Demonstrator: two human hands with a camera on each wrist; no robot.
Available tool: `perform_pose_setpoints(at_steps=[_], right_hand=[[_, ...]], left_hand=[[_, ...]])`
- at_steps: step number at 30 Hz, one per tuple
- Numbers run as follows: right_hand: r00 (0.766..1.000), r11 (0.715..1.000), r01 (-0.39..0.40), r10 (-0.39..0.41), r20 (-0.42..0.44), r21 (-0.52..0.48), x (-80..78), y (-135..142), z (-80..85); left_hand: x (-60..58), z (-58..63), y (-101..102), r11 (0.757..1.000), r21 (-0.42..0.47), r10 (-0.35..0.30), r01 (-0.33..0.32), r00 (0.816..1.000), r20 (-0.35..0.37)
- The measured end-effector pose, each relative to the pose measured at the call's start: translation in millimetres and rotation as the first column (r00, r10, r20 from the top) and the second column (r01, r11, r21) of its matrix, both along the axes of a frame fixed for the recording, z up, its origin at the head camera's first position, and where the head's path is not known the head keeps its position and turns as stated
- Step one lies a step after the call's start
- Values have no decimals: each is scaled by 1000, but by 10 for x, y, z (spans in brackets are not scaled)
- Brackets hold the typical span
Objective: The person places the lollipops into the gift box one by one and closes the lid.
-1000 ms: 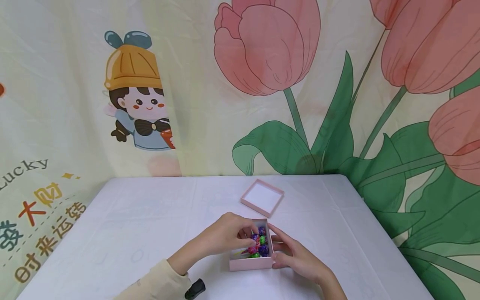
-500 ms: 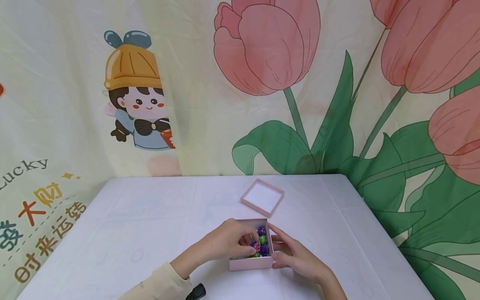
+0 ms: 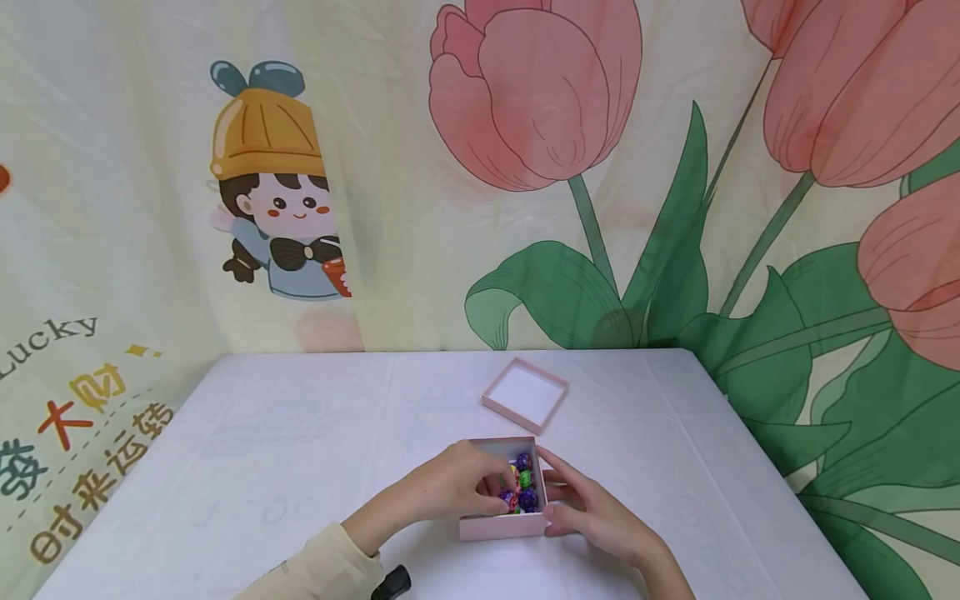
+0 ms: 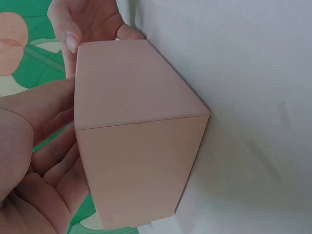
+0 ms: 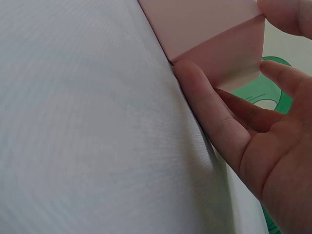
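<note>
A small pink box stands near the table's front edge with several bright wrapped lollipops inside. My left hand reaches in from the left, its fingers curled down around one of the lollipops and hiding much of the pile. My right hand grips the box's right wall, thumb at the front corner. The left wrist view shows the box's outer walls with my left hand over its rim and my right hand beyond. The right wrist view shows my right hand against the box.
The box's pink lid lies upturned just behind the box. A white cloth covers the table. A printed curtain with tulips hangs close behind. A black wrist strap shows below my cream sleeve.
My left hand has slid a little further right and down into the box, now covering the lollipop sticks seen earlier. The right hand and box have stayed put.
</note>
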State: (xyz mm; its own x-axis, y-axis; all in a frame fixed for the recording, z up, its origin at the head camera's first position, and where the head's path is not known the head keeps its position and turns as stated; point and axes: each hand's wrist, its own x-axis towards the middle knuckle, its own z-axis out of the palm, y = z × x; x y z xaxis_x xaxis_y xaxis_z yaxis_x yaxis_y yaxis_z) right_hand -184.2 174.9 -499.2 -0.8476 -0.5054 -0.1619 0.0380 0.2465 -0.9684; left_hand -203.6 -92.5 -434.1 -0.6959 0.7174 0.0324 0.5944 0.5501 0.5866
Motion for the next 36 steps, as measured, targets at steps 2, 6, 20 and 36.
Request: perform_pose_setpoints(at_steps=[2,6,20,36], right_hand=[[1000,1000,3,-3,1,4,-1,-4,3],[1000,1000,4,-4,0,6,-4,-13,7],[1000,1000,5,-5,6,1,-3,-21,11],[1000,1000,23,-23,18,8,13,-19,4]], left_hand=[[0,11,6,1000,-10,-8,8,1000,-3],[-5,32,11,999,-26,-29,29,1000,-8],[-6,55,-13,997,-61,-50,49,999,-15],[-16,135,-260,999,42,-12,16,997,-77]])
